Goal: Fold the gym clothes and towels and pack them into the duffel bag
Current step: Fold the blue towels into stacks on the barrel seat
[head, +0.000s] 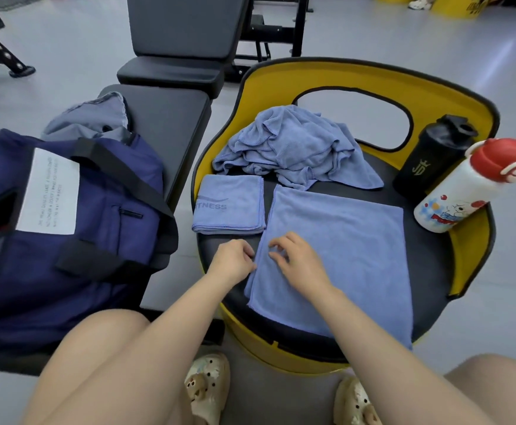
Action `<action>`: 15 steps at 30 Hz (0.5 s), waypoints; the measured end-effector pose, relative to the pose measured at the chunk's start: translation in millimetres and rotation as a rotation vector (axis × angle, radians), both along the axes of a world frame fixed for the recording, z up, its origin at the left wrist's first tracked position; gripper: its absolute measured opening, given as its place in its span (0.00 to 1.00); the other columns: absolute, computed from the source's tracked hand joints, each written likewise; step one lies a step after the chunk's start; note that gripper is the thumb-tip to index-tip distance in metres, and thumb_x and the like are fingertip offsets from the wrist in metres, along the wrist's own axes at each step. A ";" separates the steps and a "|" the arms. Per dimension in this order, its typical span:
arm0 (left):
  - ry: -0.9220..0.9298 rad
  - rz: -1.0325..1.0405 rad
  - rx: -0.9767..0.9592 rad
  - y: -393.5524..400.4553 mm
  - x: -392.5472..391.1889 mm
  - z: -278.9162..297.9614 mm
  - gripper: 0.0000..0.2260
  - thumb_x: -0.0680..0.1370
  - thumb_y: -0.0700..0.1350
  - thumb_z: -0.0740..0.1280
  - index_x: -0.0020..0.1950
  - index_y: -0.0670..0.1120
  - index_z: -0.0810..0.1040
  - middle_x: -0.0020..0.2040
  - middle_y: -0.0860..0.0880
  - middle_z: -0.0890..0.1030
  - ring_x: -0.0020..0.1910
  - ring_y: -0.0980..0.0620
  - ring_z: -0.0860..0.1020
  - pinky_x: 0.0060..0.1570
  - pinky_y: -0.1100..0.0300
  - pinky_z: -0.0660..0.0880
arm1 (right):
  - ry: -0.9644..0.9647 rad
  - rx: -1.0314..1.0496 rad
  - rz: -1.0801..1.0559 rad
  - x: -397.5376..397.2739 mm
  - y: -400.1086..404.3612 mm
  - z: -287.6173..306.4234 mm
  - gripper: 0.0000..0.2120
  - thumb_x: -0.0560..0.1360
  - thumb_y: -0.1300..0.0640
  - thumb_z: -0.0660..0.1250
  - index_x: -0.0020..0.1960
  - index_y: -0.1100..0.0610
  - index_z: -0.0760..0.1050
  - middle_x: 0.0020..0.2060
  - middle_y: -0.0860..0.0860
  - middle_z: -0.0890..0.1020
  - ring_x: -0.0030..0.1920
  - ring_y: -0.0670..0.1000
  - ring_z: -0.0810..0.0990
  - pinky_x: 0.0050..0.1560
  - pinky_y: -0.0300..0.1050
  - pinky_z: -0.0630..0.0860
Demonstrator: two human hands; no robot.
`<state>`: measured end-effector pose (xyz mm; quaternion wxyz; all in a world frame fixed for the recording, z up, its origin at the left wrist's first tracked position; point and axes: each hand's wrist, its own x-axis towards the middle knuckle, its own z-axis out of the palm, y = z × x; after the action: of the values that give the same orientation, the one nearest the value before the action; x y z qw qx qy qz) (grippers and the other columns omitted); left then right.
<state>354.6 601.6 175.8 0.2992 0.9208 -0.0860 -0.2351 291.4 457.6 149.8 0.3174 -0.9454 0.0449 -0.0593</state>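
A blue towel (336, 256) lies flat on the black round seat (428, 271) of a yellow chair, on a grey gym floor. The left hand (235, 260) pinches its left edge; the right hand (296, 259) rests curled fingertips on it. Beyond the fingers lies a folded towel (229, 204); left, a navy duffel bag (66, 216).

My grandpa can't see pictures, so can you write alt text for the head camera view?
Two hands, left and right, rest on the edge of a half-folded blue microfibre towel on a round black-and-yellow seat, beside a folded blue towel, a crumpled one and a navy duffel bag.
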 end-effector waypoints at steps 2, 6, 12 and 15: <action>0.018 0.051 0.013 5.0 -10.6 -0.6 0.04 0.73 0.41 0.72 0.44 0.46 0.78 0.48 0.45 0.83 0.50 0.49 0.80 0.53 0.59 0.75 | 0.018 0.006 -0.014 -12.4 9.8 1.3 0.07 0.78 0.55 0.64 0.54 0.57 0.76 0.46 0.49 0.74 0.49 0.52 0.75 0.47 0.45 0.71; 0.076 0.054 0.030 18.1 -25.8 -2.3 0.06 0.72 0.43 0.73 0.41 0.47 0.77 0.46 0.45 0.83 0.48 0.49 0.81 0.50 0.59 0.77 | 0.038 -0.031 0.065 -39.5 23.1 -2.7 0.13 0.76 0.46 0.66 0.51 0.56 0.77 0.45 0.49 0.76 0.48 0.51 0.74 0.48 0.46 0.72; 0.144 0.121 -0.104 28.7 -43.3 -2.1 0.08 0.76 0.42 0.69 0.37 0.47 0.75 0.38 0.50 0.79 0.39 0.53 0.79 0.38 0.63 0.74 | 0.050 -0.235 0.206 -61.0 24.6 -2.6 0.20 0.74 0.41 0.66 0.59 0.53 0.76 0.55 0.48 0.75 0.55 0.51 0.70 0.58 0.44 0.68; 0.221 0.214 -0.238 32.6 -47.1 1.6 0.09 0.77 0.40 0.67 0.38 0.47 0.73 0.38 0.49 0.79 0.34 0.57 0.78 0.32 0.64 0.72 | 0.052 -0.247 0.197 -66.5 28.4 5.3 0.22 0.74 0.41 0.66 0.64 0.52 0.74 0.61 0.47 0.75 0.60 0.52 0.70 0.62 0.45 0.68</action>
<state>307.5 634.2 177.5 0.4369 0.8513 0.0187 -0.2899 224.9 486.0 155.1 0.2017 -0.9782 -0.0477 -0.0086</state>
